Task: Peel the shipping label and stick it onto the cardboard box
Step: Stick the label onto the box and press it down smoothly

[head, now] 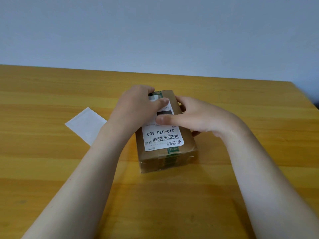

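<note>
A small brown cardboard box (185, 140) with green tape lies lengthwise in the middle of the wooden table. A white shipping label (162, 137) with a barcode and "070-070-A80" lies flat on its top face. My left hand (136, 107) covers the far left part of the box, its thumb pressing on the label's far end. My right hand (195, 116) holds the box from the right side, fingers round its edge and thumb laid across the label's middle.
The white backing sheet (85, 124) lies flat on the table (51, 94) to the left of the box, partly behind my left forearm. The table's far edge meets a pale wall; its right edge runs off at the right.
</note>
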`<state>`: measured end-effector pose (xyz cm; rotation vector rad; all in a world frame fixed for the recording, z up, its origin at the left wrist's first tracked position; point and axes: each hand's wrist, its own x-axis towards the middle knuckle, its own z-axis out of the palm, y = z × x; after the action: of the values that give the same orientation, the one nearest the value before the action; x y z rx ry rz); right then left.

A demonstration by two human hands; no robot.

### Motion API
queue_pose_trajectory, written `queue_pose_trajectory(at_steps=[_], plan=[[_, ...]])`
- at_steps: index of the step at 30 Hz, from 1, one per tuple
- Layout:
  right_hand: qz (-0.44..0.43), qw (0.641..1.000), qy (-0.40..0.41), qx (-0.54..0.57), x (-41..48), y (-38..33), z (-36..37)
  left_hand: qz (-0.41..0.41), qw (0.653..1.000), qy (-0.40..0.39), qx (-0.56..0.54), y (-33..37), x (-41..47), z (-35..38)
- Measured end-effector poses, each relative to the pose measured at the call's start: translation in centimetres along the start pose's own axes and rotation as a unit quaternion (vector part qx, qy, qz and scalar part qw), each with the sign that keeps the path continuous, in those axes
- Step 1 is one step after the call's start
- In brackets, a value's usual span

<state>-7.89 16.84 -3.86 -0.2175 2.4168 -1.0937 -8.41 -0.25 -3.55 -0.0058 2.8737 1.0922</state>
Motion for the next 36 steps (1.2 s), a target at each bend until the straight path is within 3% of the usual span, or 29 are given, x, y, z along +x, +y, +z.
queue_pose_trajectory(at_steps=[3, 9, 14, 30, 36], plan=[[-0.030, 0.999, -0.022, 0.006, -0.2, -0.5, 0.2, 0.007, 1.000, 0.000, 0.007, 0.1, -0.1, 0.1], [0.021, 0.999, 0.033, 0.025, 0.2, 0.1, 0.2, 0.001, 0.999, -0.040, 0.011, -0.6, 0.0, -0.3], [0.020, 0.999, 0.034, 0.022, 0.6, 0.8, 0.0, 0.001, 0.996, -0.077, 0.050, -1.5, 0.3, -0.5], [0.037, 0.994, 0.098, 0.006, 1.0, 0.8, 0.2, -0.037, 0.995, -0.001, 0.098, -1.7, 0.7, 0.0], [0.025, 0.992, 0.122, 0.003, 1.2, 0.9, 0.4, -0.046, 0.996, 0.039, 0.064, -2.0, 0.9, 0.2]])
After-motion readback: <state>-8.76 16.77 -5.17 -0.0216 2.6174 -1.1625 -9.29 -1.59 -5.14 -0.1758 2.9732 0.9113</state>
